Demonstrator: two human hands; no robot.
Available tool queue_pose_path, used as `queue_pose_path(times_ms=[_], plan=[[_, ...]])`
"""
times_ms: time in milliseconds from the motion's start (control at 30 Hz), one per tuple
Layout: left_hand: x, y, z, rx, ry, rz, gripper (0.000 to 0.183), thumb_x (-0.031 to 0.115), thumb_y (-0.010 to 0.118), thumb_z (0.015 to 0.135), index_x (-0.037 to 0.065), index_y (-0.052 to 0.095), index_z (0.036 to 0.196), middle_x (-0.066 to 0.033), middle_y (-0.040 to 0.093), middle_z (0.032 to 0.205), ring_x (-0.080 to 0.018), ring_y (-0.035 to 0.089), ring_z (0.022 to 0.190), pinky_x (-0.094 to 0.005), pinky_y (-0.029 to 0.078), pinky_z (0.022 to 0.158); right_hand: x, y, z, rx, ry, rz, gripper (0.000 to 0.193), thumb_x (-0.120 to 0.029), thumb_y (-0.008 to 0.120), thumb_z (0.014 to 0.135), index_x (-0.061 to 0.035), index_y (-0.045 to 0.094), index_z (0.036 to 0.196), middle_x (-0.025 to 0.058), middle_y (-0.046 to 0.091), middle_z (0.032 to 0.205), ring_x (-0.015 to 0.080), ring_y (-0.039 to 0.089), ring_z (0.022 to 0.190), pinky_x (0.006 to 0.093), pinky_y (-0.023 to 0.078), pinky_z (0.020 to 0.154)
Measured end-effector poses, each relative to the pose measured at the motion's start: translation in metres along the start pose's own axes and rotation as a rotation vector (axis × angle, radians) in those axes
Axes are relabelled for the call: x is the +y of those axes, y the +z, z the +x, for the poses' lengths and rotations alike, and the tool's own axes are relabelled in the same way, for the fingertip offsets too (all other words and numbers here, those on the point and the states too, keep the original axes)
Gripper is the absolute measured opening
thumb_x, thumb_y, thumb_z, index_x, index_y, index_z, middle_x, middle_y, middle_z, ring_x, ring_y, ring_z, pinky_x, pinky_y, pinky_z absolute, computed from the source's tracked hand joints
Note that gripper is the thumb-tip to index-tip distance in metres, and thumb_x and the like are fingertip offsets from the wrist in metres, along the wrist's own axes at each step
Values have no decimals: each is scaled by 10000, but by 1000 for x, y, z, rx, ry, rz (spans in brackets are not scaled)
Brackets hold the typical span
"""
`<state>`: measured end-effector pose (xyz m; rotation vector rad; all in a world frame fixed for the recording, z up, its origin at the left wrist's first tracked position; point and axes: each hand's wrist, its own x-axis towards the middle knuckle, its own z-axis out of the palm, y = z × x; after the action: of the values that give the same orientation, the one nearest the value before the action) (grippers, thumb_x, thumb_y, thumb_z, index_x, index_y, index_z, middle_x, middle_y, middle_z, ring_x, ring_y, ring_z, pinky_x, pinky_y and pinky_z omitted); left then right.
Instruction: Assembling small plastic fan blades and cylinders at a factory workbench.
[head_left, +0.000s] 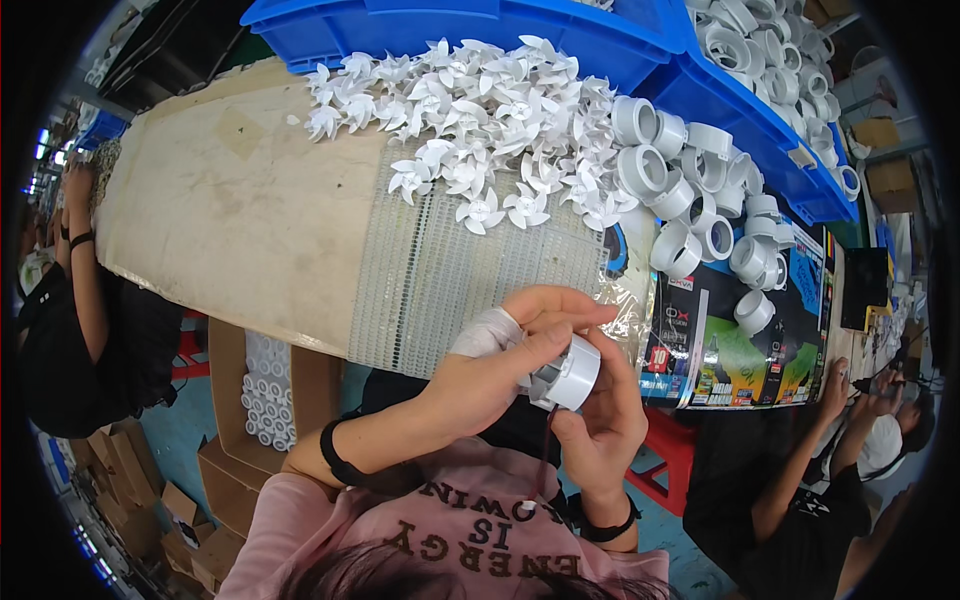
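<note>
Close to my chest, a white round plastic housing (577,374) is held between both hands, tilted on its side. My left hand (490,375), white wrapping at its back, grips it from the left with the thumb over its rim. My right hand (612,420) curls around the right side, thumb at the lower edge. A grey-white part shows inside the housing's opening, partly hidden by my fingers. A thin dark wire (547,450) hangs from it, ending in a small white connector (527,506).
White fan impellers (480,110) lie heaped on the table (230,210), beside loose white ring housings (680,190). Blue bins (480,35) stand behind. A carton of white parts (232,400) is at the lower left, a red stool (665,455) below the table. Other people work at both sides.
</note>
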<state>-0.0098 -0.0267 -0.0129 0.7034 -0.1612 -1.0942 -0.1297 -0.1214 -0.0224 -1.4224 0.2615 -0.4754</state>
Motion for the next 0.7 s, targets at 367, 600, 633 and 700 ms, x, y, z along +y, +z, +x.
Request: queue_pose_path(times_ms=[367, 600, 633, 700], plan=[[1, 1, -2, -21, -6, 81, 349, 214, 464, 974, -4, 451, 1246, -179, 503, 1312, -221, 519, 1166, -346, 447, 963, -4, -3, -1, -10, 9, -101, 707, -60, 761, 745, 80, 384, 1327, 190, 478, 1268, 267, 558, 1116, 368, 479, 936], [4, 5, -7, 1, -45, -37, 370, 225, 427, 974, -26, 458, 1245, -184, 504, 1308, -234, 521, 1169, -356, 447, 969, -5, -7, -1, -45, -105, -382, 689, -141, 824, 679, 95, 491, 1234, 222, 554, 1184, 285, 599, 1037, 340, 501, 861], [3, 5, -8, -9, -44, 13, 355, 230, 421, 974, -18, 478, 1221, -187, 511, 1299, -237, 522, 1170, -365, 448, 970, -7, -7, -2, -35, -118, -394, 684, -153, 829, 671, 96, 505, 1219, 226, 570, 1161, 292, 603, 1024, 336, 503, 841], [1, 6, -7, -18, -42, 60, 343, 236, 415, 974, -11, 499, 1196, -189, 518, 1290, -241, 523, 1171, -373, 449, 971, -8, -8, -2, -27, -132, -406, 680, -166, 835, 663, 97, 518, 1204, 229, 585, 1139, 299, 607, 1011, 332, 506, 822]])
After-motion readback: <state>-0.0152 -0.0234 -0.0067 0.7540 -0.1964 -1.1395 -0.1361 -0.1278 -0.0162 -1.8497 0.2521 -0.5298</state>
